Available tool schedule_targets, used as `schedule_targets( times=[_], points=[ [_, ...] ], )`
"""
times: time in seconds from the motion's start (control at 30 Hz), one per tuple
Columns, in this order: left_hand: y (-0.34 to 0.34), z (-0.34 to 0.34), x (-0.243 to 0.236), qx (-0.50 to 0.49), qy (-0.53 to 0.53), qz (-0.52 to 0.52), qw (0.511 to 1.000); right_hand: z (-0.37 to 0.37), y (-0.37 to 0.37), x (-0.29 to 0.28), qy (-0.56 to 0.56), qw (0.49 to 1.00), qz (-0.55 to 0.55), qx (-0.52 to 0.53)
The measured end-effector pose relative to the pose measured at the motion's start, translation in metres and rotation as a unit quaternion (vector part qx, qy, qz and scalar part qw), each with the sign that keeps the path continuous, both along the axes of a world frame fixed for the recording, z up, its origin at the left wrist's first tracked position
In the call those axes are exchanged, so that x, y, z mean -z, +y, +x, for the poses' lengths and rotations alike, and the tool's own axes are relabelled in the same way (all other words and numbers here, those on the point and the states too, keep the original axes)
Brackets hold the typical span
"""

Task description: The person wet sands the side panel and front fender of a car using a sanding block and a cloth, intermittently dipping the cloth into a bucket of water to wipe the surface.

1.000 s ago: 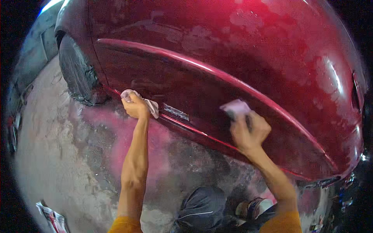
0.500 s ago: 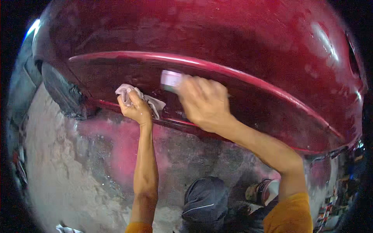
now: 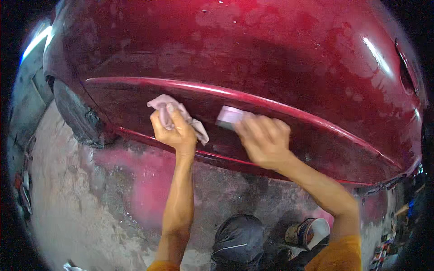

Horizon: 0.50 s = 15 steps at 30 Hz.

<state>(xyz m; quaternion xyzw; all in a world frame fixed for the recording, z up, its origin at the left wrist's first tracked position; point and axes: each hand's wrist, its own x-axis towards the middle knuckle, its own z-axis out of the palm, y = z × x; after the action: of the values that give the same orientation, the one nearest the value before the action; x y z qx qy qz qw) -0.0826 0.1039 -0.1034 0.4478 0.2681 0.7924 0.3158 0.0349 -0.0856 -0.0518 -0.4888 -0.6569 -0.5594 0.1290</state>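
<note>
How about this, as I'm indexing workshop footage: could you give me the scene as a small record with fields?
Left hand: the left hand grips a bunched pale pink cloth
Right hand: the right hand, blurred, holds a small pink-and-dark block
Work surface: dark red car body; both hands are below its raised strip
Contact: whether the cloth touches the car body cannot be told
Left side: dark wheel
Floor: grey floor, pink-stained in patches
Lower right: round container, pale inside
</note>
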Motion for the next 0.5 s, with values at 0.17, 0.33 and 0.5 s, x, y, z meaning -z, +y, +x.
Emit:
schedule_targets(
  times=[0.17,0.33,0.5],
  points=[
    [0.015,-0.018,-0.003,-0.145,0.123,0.116,0.975,0.057,-0.107,0.004,0.01,0.995,0.031,0.091],
    [-0.066,0.031,-0.053,-0.143,0.176,0.338,0.913,0.061,-0.098,0.032,0.028,0.99,0.074,0.118],
    [-0.041,0.009,-0.058,-0.124,0.183,0.41,0.885,0.07,-0.127,0.016,0.027,0.984,0.121,0.128]
  ],
)
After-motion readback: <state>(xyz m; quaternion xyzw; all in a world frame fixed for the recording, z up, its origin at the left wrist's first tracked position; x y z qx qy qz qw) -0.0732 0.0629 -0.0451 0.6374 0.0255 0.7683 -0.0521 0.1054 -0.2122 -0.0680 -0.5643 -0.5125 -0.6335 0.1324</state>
